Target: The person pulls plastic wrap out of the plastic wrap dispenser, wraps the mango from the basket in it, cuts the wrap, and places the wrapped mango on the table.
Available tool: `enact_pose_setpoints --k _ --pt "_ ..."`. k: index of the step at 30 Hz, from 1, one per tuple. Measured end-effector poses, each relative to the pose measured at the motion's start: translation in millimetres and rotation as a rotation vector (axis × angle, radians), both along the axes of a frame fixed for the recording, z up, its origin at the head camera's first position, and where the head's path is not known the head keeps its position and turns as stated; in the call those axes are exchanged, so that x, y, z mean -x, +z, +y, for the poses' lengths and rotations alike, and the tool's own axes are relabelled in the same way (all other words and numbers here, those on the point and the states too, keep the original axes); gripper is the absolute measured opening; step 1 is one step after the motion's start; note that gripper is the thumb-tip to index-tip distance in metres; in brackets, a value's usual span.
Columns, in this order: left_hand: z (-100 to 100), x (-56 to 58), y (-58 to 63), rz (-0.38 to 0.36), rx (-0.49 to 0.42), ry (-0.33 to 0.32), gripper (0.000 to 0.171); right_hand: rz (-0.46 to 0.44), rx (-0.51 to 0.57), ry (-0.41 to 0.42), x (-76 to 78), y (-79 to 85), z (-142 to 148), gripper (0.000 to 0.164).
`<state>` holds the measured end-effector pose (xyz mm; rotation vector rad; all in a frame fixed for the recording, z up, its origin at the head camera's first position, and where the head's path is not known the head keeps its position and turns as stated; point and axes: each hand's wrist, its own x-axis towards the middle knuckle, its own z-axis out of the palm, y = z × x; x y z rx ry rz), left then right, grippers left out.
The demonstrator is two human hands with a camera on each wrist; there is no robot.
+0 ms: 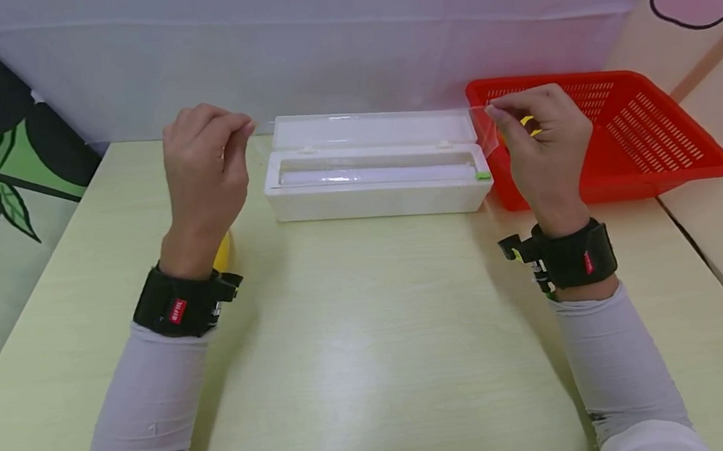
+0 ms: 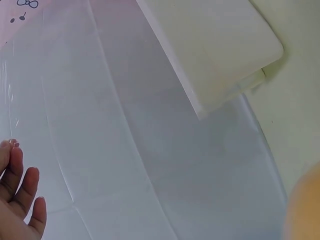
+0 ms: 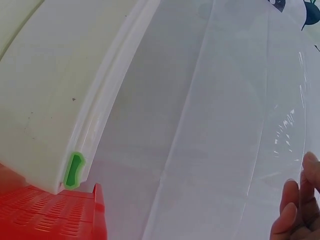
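Clear cling film [image 3: 289,127] stretches between the two raised hands, its glossy creases catching light. My left hand [image 1: 203,165] pinches one corner between thumb and forefinger, left of the box. At the other end my right hand [image 1: 551,139] pinches the opposite corner, in front of the red basket. Below and between them sits a white cling film dispenser [image 1: 372,204] with its lid [image 1: 378,130] tipped back. A film roll [image 1: 376,174] shows in its slot. The green slide cutter [image 1: 483,175] is at the box's right end.
A red slotted basket [image 1: 655,183] stands at the back right, with something yellow [image 1: 528,121] partly showing behind the right hand. Another yellow object [image 1: 223,255] is mostly hidden behind the left wrist. A pale cloth wall [image 1: 344,58] closes the table's back edge.
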<state>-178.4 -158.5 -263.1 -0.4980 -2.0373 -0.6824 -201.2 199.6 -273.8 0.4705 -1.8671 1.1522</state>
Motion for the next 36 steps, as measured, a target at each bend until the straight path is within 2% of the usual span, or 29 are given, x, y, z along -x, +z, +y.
enact_pose_setpoints --k 9,18,36 --pt "1.7 -1.4 1.5 -0.014 -0.029 0.016 0.026 -0.006 0.019 -0.018 -2.5 2.5 -2.4 0.014" --pt "0.8 -2.1 1.6 0.020 -0.045 -0.002 0.024 -0.004 0.030 -0.040 -6.1 5.2 -3.4 0.015" --pt "-1.0 -4.1 4.9 0.057 -0.065 -0.020 0.024 0.065 0.020 -0.043 -8.3 8.3 -2.7 0.019"
